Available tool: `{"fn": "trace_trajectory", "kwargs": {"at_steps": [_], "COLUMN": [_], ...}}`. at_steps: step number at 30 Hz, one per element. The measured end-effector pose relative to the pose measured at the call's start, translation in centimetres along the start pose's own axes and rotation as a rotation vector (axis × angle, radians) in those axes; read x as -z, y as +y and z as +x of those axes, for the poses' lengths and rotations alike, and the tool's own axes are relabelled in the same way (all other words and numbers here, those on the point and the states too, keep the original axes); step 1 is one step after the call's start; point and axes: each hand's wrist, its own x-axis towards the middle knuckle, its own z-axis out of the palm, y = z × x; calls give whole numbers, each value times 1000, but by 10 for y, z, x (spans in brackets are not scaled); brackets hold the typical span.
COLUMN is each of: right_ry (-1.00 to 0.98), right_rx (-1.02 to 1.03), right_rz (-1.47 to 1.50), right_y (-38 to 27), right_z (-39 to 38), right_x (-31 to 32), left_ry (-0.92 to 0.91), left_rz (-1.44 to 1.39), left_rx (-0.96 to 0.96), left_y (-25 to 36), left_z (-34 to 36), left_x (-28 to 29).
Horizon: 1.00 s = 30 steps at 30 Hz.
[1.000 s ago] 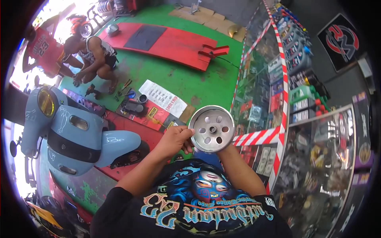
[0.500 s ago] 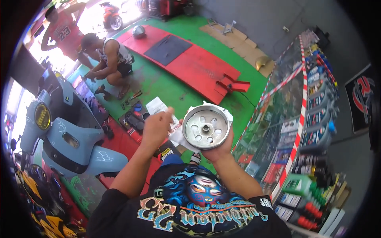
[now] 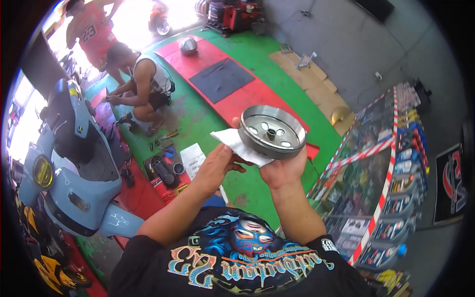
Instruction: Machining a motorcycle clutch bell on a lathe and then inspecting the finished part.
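Note:
A silvery round metal clutch bell [image 3: 271, 141], with oval holes and a splined hub in its middle, is tilted in front of me. My right hand [image 3: 283, 172] is closed around it from below, the palm under its rim and most fingers hidden behind it. Between the bell and my left hand lies a crumpled white cloth [image 3: 242, 147], partly tucked under the bell's rim. My left hand [image 3: 216, 166] pinches the cloth's near edge, thumb on top and fingers curled beneath.
A blue-grey scooter [image 3: 74, 183] stands at left. Tools and parts lie on a red mat [image 3: 166, 178]. A crouching person [image 3: 143, 81] works beyond, another stands behind. A red ramp [image 3: 222, 79] crosses the green floor; a glass display case [image 3: 356, 183] with bottles stands right.
The clutch bell has risen slightly and moved right, tilting from facing me to lying flatter. My left hand has come in from the left onto the cloth. The view has shifted.

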Motion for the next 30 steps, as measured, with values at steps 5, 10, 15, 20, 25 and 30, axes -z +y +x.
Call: {"fn": "trace_trajectory", "kwargs": {"at_steps": [5, 10, 15, 20, 25, 30], "right_ry": [64, 4, -64, -166, -277, -433], "right_rx": [7, 46, 52, 97, -26, -129], "right_rz": [75, 71, 11, -95, -240, -384], "right_y": [-6, 7, 24, 38, 44, 59], "right_z": [99, 179, 257, 334, 410, 475], "right_x": [-5, -19, -33, -48, -64, -74], "left_ry": [30, 216, 360, 430, 175, 396], "left_rz": [37, -118, -353, -449, -659, -754], "left_rx": [-30, 30, -68, -158, -243, -260], "left_y": [37, 68, 91, 98, 110, 141], "left_z": [86, 151, 212, 274, 329, 364], "left_x": [18, 33, 61, 117, 172, 193]}}
